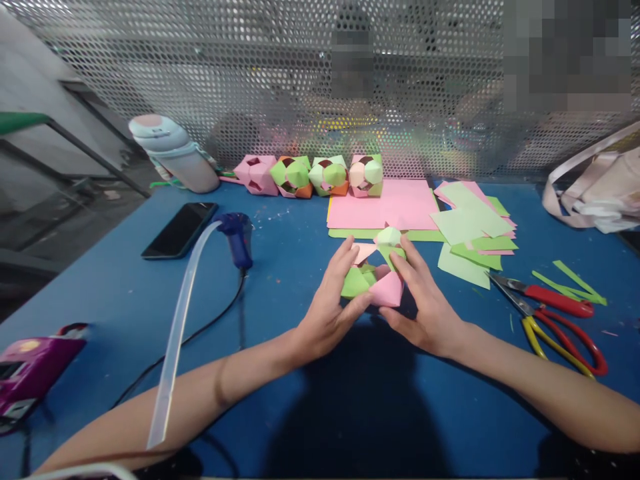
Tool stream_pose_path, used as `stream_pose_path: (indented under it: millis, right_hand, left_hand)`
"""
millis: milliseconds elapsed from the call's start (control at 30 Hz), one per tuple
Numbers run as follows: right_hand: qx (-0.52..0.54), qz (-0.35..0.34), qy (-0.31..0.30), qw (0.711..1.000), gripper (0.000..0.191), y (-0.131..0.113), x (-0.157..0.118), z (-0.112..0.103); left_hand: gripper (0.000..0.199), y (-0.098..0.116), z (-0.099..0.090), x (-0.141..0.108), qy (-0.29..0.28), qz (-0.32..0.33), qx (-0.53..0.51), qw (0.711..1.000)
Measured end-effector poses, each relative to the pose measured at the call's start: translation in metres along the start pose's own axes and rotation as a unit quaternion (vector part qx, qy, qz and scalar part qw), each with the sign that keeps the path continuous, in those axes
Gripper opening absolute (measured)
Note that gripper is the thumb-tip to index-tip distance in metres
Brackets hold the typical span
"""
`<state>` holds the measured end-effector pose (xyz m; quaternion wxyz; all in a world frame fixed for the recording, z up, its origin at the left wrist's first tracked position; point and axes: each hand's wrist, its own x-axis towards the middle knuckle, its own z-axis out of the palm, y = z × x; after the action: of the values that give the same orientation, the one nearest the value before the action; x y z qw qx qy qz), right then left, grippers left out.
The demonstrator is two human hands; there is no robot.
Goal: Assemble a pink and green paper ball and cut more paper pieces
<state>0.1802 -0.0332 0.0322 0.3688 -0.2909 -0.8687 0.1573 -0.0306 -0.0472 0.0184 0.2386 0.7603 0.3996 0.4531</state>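
Observation:
A folded paper model in pink, green and pale green is held between my two hands, just above the blue table. My left hand grips its left side, with the thumb along the lower front edge. On the right side, my right hand has its fingers on the green and pink panels and its thumb below. Gaps between the folded panels show the model's hollow inside. Behind it lie pink sheets over green ones.
Several finished paper models line the back edge. Paper pieces, scissors and green strips lie right. A glue gun with a glue stick, a phone, a bottle and a purple device are left.

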Motion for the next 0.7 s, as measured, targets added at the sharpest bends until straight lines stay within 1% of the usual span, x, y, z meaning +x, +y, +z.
stream_pose_path:
  millis: [133, 200, 367, 467, 700]
  right_hand:
    - [-0.006, -0.005, 0.008, 1.0, 0.088, 0.0024, -0.0027, -0.0045]
    - [-0.011, -0.009, 0.007, 1.0, 0.088, 0.0036, -0.0034, -0.0055]
    - [-0.028, -0.039, -0.001, 0.999, 0.086, 0.0037, -0.0034, -0.005]
    - [-0.033, -0.056, -0.002, 0.998, 0.086, 0.0045, -0.0041, -0.003]
    - [-0.028, -0.066, -0.005, 0.997, 0.085, 0.0073, -0.0066, 0.0013]
  left_hand:
    - [0.082, -0.0018, -0.0035, 0.0003, 0.023, 0.04, 0.007, 0.999]
    - [0.084, -0.0019, -0.0048, 0.0013, 0.027, 0.051, 0.011, 0.998]
    - [0.07, 0.001, -0.0077, 0.0037, -0.008, 0.05, 0.022, 0.998]
    - [0.067, 0.0027, -0.008, 0.0031, -0.019, 0.039, 0.006, 0.999]
    - [0.058, 0.0019, -0.0068, 0.0006, -0.015, 0.016, -0.003, 1.0]
